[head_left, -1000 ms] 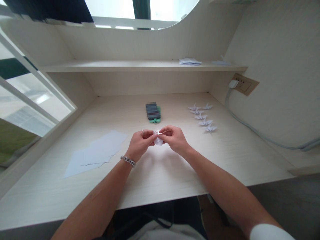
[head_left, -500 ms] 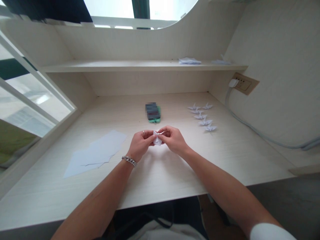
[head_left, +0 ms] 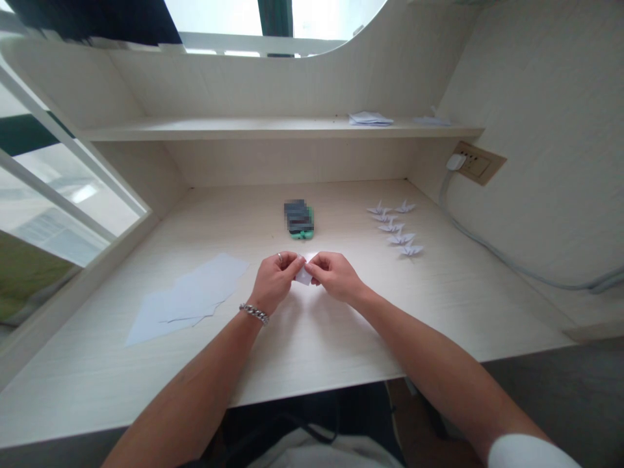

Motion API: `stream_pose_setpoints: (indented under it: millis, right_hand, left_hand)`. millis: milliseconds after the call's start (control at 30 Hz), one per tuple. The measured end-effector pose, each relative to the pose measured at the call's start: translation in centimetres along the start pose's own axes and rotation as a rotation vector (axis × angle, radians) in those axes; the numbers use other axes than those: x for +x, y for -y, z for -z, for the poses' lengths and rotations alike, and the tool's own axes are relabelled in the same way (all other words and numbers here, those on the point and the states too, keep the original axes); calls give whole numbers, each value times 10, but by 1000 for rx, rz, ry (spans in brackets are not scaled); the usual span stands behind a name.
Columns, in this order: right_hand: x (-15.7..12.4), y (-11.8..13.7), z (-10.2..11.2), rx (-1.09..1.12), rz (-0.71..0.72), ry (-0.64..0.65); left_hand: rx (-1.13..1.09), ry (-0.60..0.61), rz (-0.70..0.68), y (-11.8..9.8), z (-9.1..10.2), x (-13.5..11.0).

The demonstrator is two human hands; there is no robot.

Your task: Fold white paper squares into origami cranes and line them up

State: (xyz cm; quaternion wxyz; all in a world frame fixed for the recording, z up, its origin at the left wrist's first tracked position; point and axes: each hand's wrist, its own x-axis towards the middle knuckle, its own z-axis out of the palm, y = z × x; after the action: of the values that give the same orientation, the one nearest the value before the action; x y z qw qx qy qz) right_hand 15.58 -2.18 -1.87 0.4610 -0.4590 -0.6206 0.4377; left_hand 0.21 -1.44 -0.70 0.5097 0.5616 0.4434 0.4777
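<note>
A small folded white paper piece [head_left: 304,275] is pinched between both hands just above the desk's middle. My left hand [head_left: 273,282], with a ring and a chain bracelet at the wrist, grips its left side with curled fingers. My right hand [head_left: 335,275] grips its right side, fingers pressed together. Most of the paper is hidden by the fingers.
Loose white sheets [head_left: 190,298] lie at the left. A blurred dark device on a green base [head_left: 299,220] sits behind the hands. Several folded paper cranes [head_left: 396,229] line up at the right. Folded paper [head_left: 369,119] rests on the shelf. A wall socket [head_left: 470,163] feeds a cable [head_left: 507,260].
Both hands have closed in tighter on the paper piece and turned it slightly; its upper points show less than before. The arms stay in place.
</note>
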Motion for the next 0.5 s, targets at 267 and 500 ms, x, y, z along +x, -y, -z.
stream_pose_setpoints:
  millis: [267,500]
  right_hand:
    - [-1,2,3,52,-1,51]
    - [2,5,10,168,-118,91]
  left_hand:
    - [-32,-75,-24,-2,2,1]
    - [-90,-123,-9,-4,2,1]
